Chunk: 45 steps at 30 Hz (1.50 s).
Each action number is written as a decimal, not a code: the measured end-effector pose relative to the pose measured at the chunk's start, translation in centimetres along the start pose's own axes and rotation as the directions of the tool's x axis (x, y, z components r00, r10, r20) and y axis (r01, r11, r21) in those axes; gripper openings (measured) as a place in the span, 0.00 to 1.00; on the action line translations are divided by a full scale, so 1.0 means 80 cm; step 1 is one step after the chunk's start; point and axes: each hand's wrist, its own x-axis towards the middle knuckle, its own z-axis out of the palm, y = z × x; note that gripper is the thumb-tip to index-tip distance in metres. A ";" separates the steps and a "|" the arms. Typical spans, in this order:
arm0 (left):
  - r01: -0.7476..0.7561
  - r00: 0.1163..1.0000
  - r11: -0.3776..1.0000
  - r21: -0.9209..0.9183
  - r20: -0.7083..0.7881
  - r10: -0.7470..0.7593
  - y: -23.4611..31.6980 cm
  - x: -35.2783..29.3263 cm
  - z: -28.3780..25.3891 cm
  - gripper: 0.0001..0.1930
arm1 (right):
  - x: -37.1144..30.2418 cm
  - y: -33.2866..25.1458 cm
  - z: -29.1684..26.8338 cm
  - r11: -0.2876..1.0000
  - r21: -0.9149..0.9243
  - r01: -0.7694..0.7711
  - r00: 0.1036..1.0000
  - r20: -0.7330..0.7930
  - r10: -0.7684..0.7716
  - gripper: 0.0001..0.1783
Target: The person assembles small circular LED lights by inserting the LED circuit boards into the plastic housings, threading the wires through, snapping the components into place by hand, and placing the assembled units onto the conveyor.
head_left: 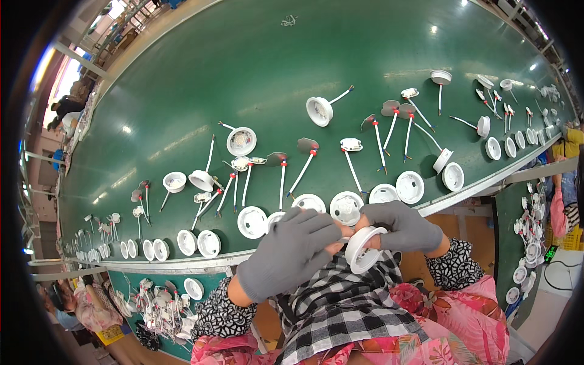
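Head view: your right hand (403, 226), in a grey glove with bare fingertips, grips a round white housing (364, 258) before your black-and-white checked garment (353, 316), at the near edge of the green table (243, 73). Your left hand (298, 249), gloved alike, curls beside it; whether it grips anything, you cannot tell. Beyond lie round white cups (252, 222) and cabled grey plates (308, 146).
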 end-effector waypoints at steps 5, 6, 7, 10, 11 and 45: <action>0.230 0.973 0.951 -0.205 0.074 -0.219 -0.006 -0.002 0.018 0.14 | 0.009 -0.003 -0.011 0.952 0.276 -0.134 0.991 0.059 0.123 0.14; 0.264 0.963 0.937 -0.229 0.118 -0.243 -0.007 -0.003 0.021 0.14 | 0.008 -0.001 -0.014 0.942 0.310 -0.130 0.989 0.101 0.104 0.14; 0.261 0.963 0.937 -0.234 0.125 -0.237 -0.012 -0.002 0.021 0.14 | 0.010 0.008 -0.019 0.940 0.304 -0.154 0.978 0.185 0.100 0.15; 0.081 0.982 0.942 -0.325 0.186 -0.020 -0.022 -0.002 0.020 0.16 | 0.017 0.023 -0.028 0.943 0.294 -0.158 0.931 0.363 0.043 0.14; 0.142 0.967 0.932 -0.333 0.246 -0.060 -0.020 -0.004 0.020 0.17 | 0.016 0.018 -0.026 0.921 0.323 -0.217 0.925 0.370 0.088 0.15; 0.332 0.762 0.107 -0.937 0.200 -0.616 -0.291 0.432 0.129 0.12 | -0.042 0.083 -0.109 0.910 0.409 0.074 0.733 -0.641 0.229 0.11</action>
